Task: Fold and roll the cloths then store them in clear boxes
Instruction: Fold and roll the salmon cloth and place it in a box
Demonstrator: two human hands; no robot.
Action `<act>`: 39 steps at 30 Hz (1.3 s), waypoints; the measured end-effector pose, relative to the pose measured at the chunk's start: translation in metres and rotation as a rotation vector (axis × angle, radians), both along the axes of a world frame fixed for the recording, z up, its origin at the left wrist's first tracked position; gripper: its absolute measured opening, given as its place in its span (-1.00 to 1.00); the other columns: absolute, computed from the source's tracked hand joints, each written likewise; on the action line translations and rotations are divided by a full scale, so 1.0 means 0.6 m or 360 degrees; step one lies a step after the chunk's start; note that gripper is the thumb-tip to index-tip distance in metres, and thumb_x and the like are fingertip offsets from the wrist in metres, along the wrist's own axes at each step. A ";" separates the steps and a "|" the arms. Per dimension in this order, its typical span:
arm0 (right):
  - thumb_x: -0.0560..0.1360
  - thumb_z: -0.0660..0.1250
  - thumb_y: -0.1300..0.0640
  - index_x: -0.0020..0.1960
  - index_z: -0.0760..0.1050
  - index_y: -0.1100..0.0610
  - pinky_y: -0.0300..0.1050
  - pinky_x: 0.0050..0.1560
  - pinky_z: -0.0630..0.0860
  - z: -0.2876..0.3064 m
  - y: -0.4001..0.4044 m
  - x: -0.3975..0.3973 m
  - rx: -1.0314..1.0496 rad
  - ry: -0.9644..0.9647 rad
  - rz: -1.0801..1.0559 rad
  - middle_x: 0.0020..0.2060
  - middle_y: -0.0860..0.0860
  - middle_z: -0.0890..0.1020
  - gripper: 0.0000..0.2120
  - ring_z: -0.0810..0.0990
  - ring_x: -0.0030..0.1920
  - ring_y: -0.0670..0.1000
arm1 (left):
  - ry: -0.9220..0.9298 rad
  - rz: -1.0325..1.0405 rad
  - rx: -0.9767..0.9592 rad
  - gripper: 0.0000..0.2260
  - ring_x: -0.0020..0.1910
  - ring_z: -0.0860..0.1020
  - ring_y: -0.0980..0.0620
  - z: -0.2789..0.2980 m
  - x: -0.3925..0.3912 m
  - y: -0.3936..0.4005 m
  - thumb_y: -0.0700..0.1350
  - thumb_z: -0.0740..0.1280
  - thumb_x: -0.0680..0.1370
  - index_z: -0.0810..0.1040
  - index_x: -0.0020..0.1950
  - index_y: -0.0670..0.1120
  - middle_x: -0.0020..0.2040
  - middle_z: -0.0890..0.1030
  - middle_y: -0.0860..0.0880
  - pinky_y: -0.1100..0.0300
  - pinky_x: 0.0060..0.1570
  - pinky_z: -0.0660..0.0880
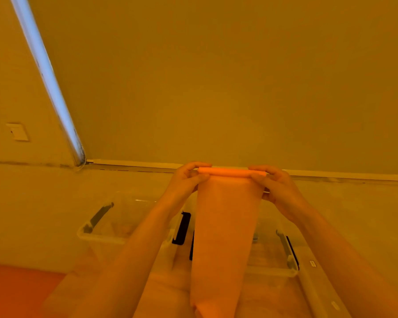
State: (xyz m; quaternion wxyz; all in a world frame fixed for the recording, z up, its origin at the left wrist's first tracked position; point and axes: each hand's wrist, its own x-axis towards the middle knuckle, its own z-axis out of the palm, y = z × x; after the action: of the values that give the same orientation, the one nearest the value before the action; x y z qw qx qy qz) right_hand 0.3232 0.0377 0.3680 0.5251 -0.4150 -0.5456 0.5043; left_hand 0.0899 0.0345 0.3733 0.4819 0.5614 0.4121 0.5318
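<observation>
At the far left a wall switch point(17, 131) sits on the wall, and just right of it a pale blue strip of light point(47, 72) runs down at a slant to the floor corner. An orange mat point(21, 290) fills the near-left corner. Right of it stands the left box point(97, 228), clear plastic with a dark latch on its left rim and a black latch on its right side; something pale lies inside, too blurred to tell. The left hand point(184, 183) is raised above and beyond this box, its fingers curled over the top and its thumb pressed below, pinching the left end of the roll at the cloth's top. The cloth point(225, 237), orange, hangs between the two hands: its top edge is wound into a tight horizontal roll held level at the height of the baseboard point(136, 163), and the unrolled length drops straight down toward the viewer, its lower end folded near the bottom edge of the picture. The right hand point(278, 188) mirrors the left, fingers over and thumb under, pinching the roll's right end, so each grip clamps one end with the roll spanning the gap. Below the right forearm stands the right box point(285, 262), also clear, with a dark latch on its right rim; its contents cannot be made out.
</observation>
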 end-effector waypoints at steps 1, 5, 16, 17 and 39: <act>0.49 0.34 0.13 0.06 0.58 0.05 -0.11 -0.20 0.53 -0.002 -0.004 0.004 -0.0008 0.0011 -0.0018 -0.08 0.05 0.61 -0.84 0.58 -0.13 -0.01 | 0.0016 0.0010 0.0000 -0.84 0.00 0.59 0.00 -0.001 0.007 -0.005 -0.18 0.36 0.51 0.62 0.04 0.02 0.07 0.61 -0.07 0.19 -0.13 0.54; 0.51 0.31 0.06 0.01 0.60 0.05 -0.13 -0.21 0.52 -0.013 -0.015 0.022 0.0008 -0.0019 -0.0040 -0.07 0.03 0.61 -0.86 0.57 -0.10 -0.01 | 0.0097 0.0091 0.0018 -0.89 -0.08 0.59 0.08 -0.007 0.028 -0.020 -0.07 0.35 0.52 0.63 0.00 0.00 0.02 0.62 0.00 0.30 -0.22 0.51; 0.51 0.28 0.12 0.08 0.56 0.13 -0.06 -0.11 0.58 -0.019 -0.017 0.060 -0.0081 -0.0058 0.0073 -0.05 0.09 0.65 -0.82 0.64 -0.03 0.08 | 0.0293 0.0176 -0.0014 -0.90 -0.02 0.63 0.00 -0.018 0.054 -0.025 -0.09 0.35 0.52 0.58 0.01 0.06 0.02 0.64 -0.04 0.14 -0.10 0.61; 0.51 0.28 0.09 0.07 0.56 0.09 -0.09 -0.15 0.58 -0.020 -0.016 0.061 -0.0067 -0.0092 0.0075 -0.08 0.07 0.66 -0.82 0.66 -0.08 0.05 | 0.0303 0.0171 -0.0025 -0.89 -0.03 0.63 -0.01 -0.020 0.055 -0.023 -0.08 0.34 0.52 0.57 0.04 0.04 0.04 0.63 -0.05 0.12 -0.11 0.61; 0.51 0.30 0.15 0.11 0.55 0.18 -0.10 -0.16 0.62 -0.037 0.040 0.035 -0.0110 -0.0108 0.0117 -0.08 0.11 0.66 -0.79 0.64 -0.09 0.06 | 0.0326 0.0138 -0.0062 -0.88 -0.04 0.63 -0.01 -0.031 0.025 0.022 -0.10 0.33 0.53 0.59 0.04 0.01 -0.01 0.65 -0.06 0.12 -0.05 0.60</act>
State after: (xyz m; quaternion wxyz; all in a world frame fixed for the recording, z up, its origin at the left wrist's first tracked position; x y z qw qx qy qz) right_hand 0.3442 0.0615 0.3460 0.4728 -0.4295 -0.5602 0.5274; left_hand 0.1048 0.0479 0.3548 0.4247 0.5849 0.4934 0.4839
